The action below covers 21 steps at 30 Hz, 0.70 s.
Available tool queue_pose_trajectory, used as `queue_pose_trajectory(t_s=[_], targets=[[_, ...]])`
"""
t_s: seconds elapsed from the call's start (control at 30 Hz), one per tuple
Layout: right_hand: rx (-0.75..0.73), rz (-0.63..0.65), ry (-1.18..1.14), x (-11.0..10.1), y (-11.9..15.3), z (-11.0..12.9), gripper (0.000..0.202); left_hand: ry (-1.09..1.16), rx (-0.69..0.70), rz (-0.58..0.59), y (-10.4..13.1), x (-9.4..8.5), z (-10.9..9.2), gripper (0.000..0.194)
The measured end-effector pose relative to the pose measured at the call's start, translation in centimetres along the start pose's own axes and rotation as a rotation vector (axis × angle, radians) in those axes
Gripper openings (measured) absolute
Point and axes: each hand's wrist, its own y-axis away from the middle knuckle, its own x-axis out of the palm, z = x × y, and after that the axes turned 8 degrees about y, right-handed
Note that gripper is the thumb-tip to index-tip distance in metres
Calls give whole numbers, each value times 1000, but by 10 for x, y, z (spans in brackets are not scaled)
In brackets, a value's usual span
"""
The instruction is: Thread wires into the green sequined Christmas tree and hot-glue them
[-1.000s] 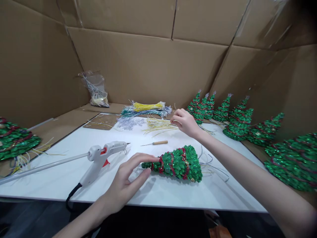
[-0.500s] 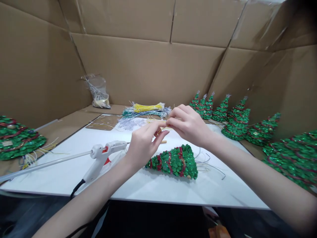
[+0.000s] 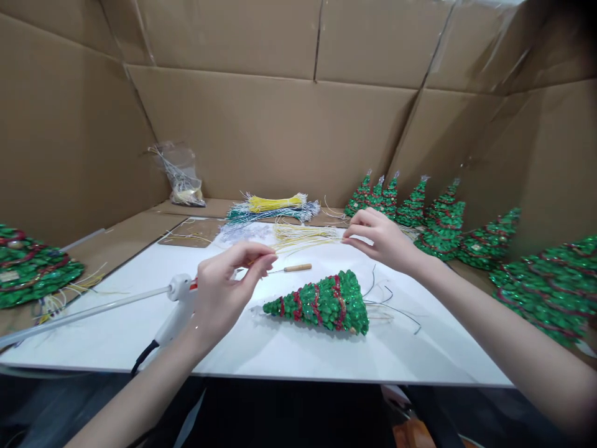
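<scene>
My left hand (image 3: 224,289) is raised over the white board, its thumb and fingertips pinched together; what lies between them is too small to make out. My right hand (image 3: 380,239) pinches at the right end of some thin yellow wires (image 3: 305,235), and one wire seems to be in its fingertips. Below and between the hands, a green sequined Christmas tree (image 3: 321,302) with red garland lies on its side, its tip to the left. Thin dark wires (image 3: 396,309) stick out from its base. Behind it rests an awl (image 3: 297,267) with a wooden handle.
A white glue gun (image 3: 175,317) with a long glue stick stands behind my left forearm. Bundled wires (image 3: 275,208) and a plastic bag (image 3: 181,177) are at the back. Several finished trees (image 3: 438,230) line the right side; another tree (image 3: 35,267) is at left. Cardboard walls (image 3: 252,124) enclose the board.
My hands were together over the tree and have moved apart, the left one left and down, the right one right. The awl and the tree's tip now show between them.
</scene>
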Motion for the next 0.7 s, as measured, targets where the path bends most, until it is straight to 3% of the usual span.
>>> queue_pose_trajectory(t_s=[0.07,0.17,0.3,0.47,0.7], targets=[[8,10,-24,0,5,-3,20,-30,-35,29,6,-5,4,3],[13,34,-43,-2,5,1,21,-171,-68,173,6,-7,6,15],[14,69,-41,-8,-4,14,20,-473,79,317,-4,-2,0,29],[13,104,-11,-15,-16,32,24,-776,254,226,-15,17,-15,33],[73,118,57,-19,-22,39,20,-773,266,154,-22,32,-27,43]])
